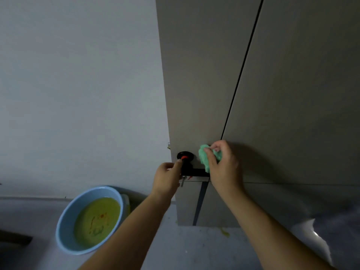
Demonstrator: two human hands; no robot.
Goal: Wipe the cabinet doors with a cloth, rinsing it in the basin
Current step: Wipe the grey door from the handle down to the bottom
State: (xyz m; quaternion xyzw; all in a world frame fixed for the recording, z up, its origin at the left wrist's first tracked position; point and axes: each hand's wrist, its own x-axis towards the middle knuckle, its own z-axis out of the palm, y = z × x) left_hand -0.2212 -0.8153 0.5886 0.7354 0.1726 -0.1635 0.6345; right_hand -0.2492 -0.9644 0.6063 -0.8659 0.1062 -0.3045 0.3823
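That green cloth looks soft, light and probably soggy, so a bunched fistful seems best: right hand is curled round it just right of the black handle, which the left hand pinches.

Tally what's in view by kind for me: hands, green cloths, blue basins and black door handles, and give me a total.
Hands: 2 (left hand gripping the handle, right hand holding the cloth)
Green cloth: 1
Blue basin: 1
Black handle: 1
Total: 5
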